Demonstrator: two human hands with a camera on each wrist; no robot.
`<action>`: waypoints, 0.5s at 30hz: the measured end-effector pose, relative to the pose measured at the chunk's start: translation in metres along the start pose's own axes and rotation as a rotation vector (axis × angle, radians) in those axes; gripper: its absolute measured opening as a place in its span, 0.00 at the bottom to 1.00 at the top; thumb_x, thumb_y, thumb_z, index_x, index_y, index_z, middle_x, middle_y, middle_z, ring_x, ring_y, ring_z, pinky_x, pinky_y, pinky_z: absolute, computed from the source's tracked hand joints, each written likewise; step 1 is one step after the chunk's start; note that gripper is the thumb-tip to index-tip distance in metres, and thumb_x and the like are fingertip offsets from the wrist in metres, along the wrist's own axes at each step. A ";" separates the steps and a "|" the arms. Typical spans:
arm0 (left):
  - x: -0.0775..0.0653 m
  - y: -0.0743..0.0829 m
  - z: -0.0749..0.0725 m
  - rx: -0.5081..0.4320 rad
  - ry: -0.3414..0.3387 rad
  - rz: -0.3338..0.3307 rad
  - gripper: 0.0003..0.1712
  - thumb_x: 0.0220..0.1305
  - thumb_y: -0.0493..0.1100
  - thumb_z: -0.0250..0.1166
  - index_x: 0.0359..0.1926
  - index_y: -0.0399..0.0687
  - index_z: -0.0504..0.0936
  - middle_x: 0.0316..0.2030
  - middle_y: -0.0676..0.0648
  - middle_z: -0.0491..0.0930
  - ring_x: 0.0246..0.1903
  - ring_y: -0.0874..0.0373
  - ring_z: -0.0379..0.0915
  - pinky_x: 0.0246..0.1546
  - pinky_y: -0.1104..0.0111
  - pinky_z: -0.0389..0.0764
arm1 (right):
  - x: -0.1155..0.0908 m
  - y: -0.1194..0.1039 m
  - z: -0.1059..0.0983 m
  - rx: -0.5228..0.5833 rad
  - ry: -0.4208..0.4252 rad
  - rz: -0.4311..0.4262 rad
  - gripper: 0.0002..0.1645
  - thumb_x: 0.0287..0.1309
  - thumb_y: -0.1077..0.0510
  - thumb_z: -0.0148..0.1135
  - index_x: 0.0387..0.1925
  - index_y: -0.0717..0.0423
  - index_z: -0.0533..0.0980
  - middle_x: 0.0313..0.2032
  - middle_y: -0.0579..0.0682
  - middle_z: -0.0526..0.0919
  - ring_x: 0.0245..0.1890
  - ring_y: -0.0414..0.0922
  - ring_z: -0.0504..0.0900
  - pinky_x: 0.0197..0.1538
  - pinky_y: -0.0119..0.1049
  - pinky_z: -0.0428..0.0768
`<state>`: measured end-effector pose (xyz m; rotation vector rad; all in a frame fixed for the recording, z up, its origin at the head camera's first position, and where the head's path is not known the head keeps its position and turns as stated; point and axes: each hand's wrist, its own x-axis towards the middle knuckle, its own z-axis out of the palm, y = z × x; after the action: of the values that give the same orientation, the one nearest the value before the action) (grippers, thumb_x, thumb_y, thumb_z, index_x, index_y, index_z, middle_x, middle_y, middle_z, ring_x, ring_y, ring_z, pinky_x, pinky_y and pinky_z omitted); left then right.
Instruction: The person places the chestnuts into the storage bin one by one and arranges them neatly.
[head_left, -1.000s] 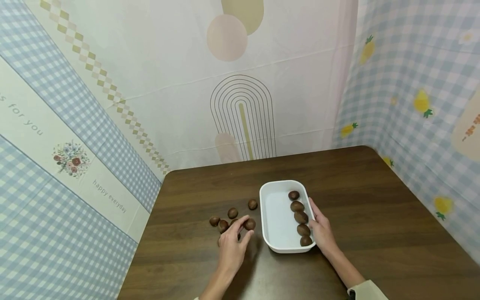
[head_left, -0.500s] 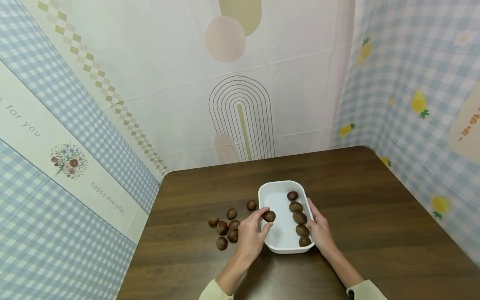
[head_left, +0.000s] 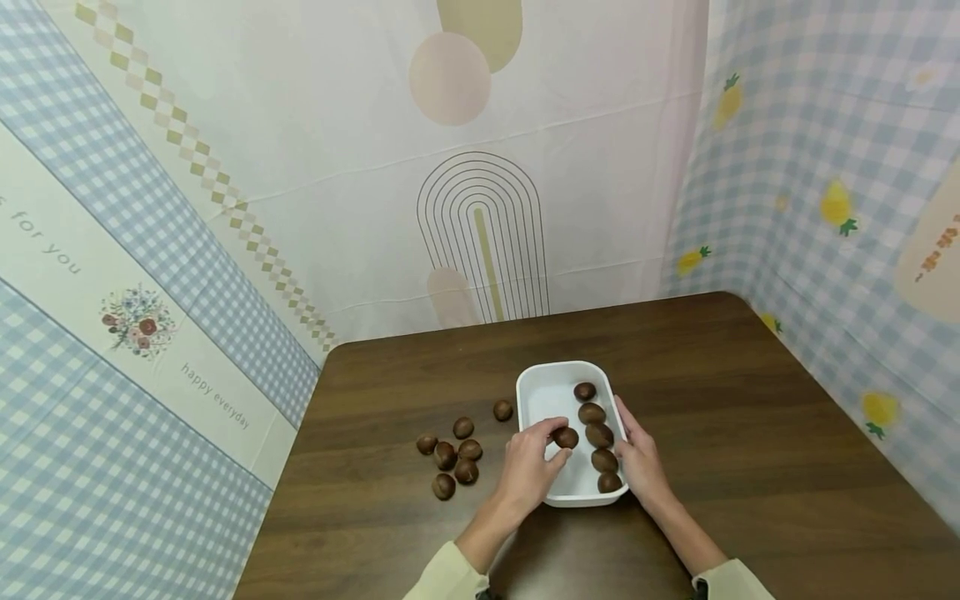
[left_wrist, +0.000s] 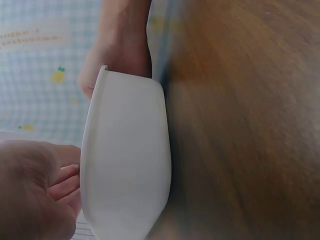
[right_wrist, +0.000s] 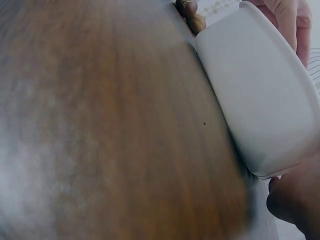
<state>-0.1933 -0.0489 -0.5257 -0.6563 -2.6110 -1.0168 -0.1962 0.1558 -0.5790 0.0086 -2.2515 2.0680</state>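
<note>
My left hand (head_left: 528,467) reaches over the left rim of a white rectangular dish (head_left: 537,377) and pinches a brown chestnut (head_left: 566,437) between thumb and fingers, inside the dish's outline. Whether that chestnut touches the dish floor I cannot tell. Along the right inner wall, several chestnuts (head_left: 599,435) lie in a row. My right hand (head_left: 645,471) grips the dish's right side, thumb at the rim and fingers along the outer wall. In the left wrist view, the dish wall (left_wrist: 127,150) hides the chestnuts, and the left hand (left_wrist: 35,190) extends over the rim.
Left of the dish, several loose chestnuts (head_left: 445,455) lie grouped on the dark wooden table (head_left: 360,533). One chestnut (head_left: 503,409) sits apart, close to the dish's left wall. Patterned cloth (head_left: 480,233) hangs behind the table and at both sides.
The left hand has carried its chestnut rightward from beside the loose group, across the left rim and toward the row. The right hand has stayed at the dish's right side.
</note>
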 end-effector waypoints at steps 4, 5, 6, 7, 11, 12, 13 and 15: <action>0.003 0.002 0.005 0.026 -0.085 0.003 0.21 0.62 0.38 0.79 0.56 0.45 0.88 0.49 0.51 0.90 0.46 0.62 0.87 0.50 0.67 0.85 | 0.001 0.001 0.000 -0.006 -0.002 -0.002 0.51 0.60 0.78 0.43 0.85 0.57 0.51 0.81 0.62 0.55 0.76 0.58 0.61 0.58 0.16 0.64; 0.003 0.002 0.006 0.036 -0.101 0.008 0.21 0.61 0.38 0.79 0.55 0.45 0.89 0.49 0.51 0.90 0.45 0.62 0.87 0.49 0.67 0.85 | 0.001 0.001 0.000 -0.006 -0.001 -0.006 0.51 0.59 0.78 0.43 0.85 0.57 0.51 0.81 0.62 0.55 0.77 0.58 0.60 0.59 0.16 0.64; 0.004 0.002 0.007 0.049 -0.113 0.015 0.20 0.61 0.37 0.79 0.55 0.45 0.89 0.48 0.51 0.90 0.44 0.62 0.86 0.49 0.67 0.85 | 0.001 0.001 0.000 -0.004 -0.001 -0.011 0.51 0.59 0.78 0.43 0.84 0.58 0.51 0.81 0.61 0.54 0.77 0.57 0.59 0.59 0.16 0.63; 0.004 0.002 0.009 0.064 -0.121 0.025 0.20 0.60 0.37 0.79 0.54 0.45 0.89 0.46 0.52 0.90 0.43 0.63 0.86 0.48 0.68 0.85 | 0.001 0.001 0.000 -0.003 -0.001 -0.016 0.52 0.58 0.79 0.43 0.84 0.58 0.52 0.82 0.61 0.54 0.78 0.57 0.57 0.60 0.16 0.62; 0.005 0.004 0.014 0.123 -0.166 0.057 0.19 0.58 0.37 0.80 0.51 0.46 0.90 0.42 0.53 0.90 0.41 0.63 0.85 0.45 0.69 0.83 | 0.002 0.001 0.001 0.015 0.004 -0.029 0.52 0.56 0.79 0.43 0.84 0.60 0.53 0.82 0.60 0.53 0.79 0.55 0.54 0.61 0.16 0.61; 0.006 0.005 0.015 0.131 -0.182 0.057 0.18 0.58 0.37 0.80 0.50 0.46 0.90 0.41 0.54 0.90 0.41 0.63 0.84 0.44 0.69 0.83 | 0.002 0.001 0.000 0.019 0.003 -0.029 0.52 0.56 0.79 0.43 0.84 0.60 0.53 0.82 0.60 0.53 0.79 0.55 0.54 0.61 0.17 0.61; 0.006 0.006 0.016 0.139 -0.201 0.054 0.18 0.58 0.37 0.80 0.50 0.46 0.90 0.41 0.54 0.90 0.41 0.62 0.84 0.43 0.69 0.83 | 0.002 0.001 0.000 0.022 0.002 -0.028 0.52 0.56 0.79 0.43 0.84 0.60 0.53 0.82 0.59 0.53 0.79 0.55 0.54 0.61 0.17 0.61; 0.006 0.009 0.016 0.156 -0.238 0.044 0.17 0.59 0.38 0.81 0.49 0.47 0.90 0.40 0.55 0.90 0.40 0.62 0.84 0.41 0.69 0.82 | 0.002 0.002 0.000 0.026 0.000 -0.029 0.52 0.57 0.79 0.43 0.84 0.60 0.53 0.82 0.59 0.53 0.79 0.55 0.54 0.61 0.17 0.62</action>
<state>-0.1957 -0.0299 -0.5301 -0.8375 -2.8284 -0.7528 -0.1982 0.1556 -0.5806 0.0428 -2.2104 2.0823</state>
